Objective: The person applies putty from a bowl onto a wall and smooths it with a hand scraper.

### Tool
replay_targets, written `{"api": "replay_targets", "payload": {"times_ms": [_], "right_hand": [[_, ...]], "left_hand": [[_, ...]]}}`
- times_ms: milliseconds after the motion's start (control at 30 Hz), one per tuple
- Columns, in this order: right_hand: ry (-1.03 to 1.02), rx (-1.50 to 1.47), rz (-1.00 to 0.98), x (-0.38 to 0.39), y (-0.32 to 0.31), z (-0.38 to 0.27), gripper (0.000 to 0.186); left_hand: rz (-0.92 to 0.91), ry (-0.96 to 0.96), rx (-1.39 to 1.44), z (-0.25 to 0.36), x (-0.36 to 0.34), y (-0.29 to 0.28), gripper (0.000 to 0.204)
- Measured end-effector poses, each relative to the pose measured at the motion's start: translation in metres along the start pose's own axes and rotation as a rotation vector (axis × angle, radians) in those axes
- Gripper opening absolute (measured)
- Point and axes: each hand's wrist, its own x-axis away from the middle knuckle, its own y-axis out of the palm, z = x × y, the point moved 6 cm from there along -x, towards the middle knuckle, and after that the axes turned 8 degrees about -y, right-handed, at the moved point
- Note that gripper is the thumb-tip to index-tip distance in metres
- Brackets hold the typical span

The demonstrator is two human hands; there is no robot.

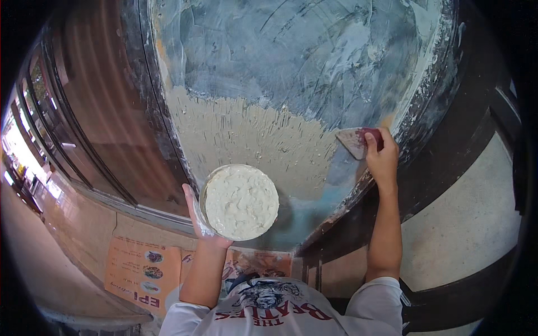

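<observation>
My left hand point(197, 215) supports a round pale tub point(203, 208) from its side and below, most of the fingers hidden under it. Off-white putty point(242, 201) with a lumpy surface fills the tub. In my right hand point(384, 159) is a putty knife point(353, 142) with a dark red handle, gripped between thumb and fingers. Its triangular blade, smeared with putty, lies at or close to the right edge of a blue-grey wall panel point(280, 56). Across the panel's lower middle spreads a ridged beige putty layer point(246, 129), with bluish surface showing beneath and beside it.
Dark frame strips point(426, 168) border the panel on the right. A brown glazed door or window point(101, 95) stands to the left. Orange printed sheets point(143, 269) lie low on the left, beside a tan floor point(67, 224). A pale panel point(465, 218) is at the far right.
</observation>
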Motion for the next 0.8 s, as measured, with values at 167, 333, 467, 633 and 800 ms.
{"api": "replay_targets", "payload": {"times_ms": [167, 333, 467, 633, 800], "right_hand": [[-0.084, 0.032, -0.153, 0.023, 0.024, 0.001, 0.017], [-0.041, 0.029, -0.004, 0.005, 0.006, -0.004, 0.016], [-0.07, 0.042, -0.061, 0.017, 0.01, -0.004, 0.016], [-0.076, 0.036, -0.087, 0.016, 0.016, 0.008, 0.018], [-0.026, 0.04, -0.03, -0.001, -0.006, -0.003, 0.016]], "left_hand": [[0.046, -0.001, 0.053, 0.001, 0.001, 0.0, 0.095], [0.047, 0.022, -0.001, 0.003, 0.001, -0.003, 0.094], [-0.011, 0.027, 0.002, 0.004, 0.002, 0.0, 0.094], [0.013, 0.023, -0.013, 0.0, -0.002, 0.001, 0.094], [0.013, 0.039, -0.034, 0.004, 0.0, -0.004, 0.094]]}}
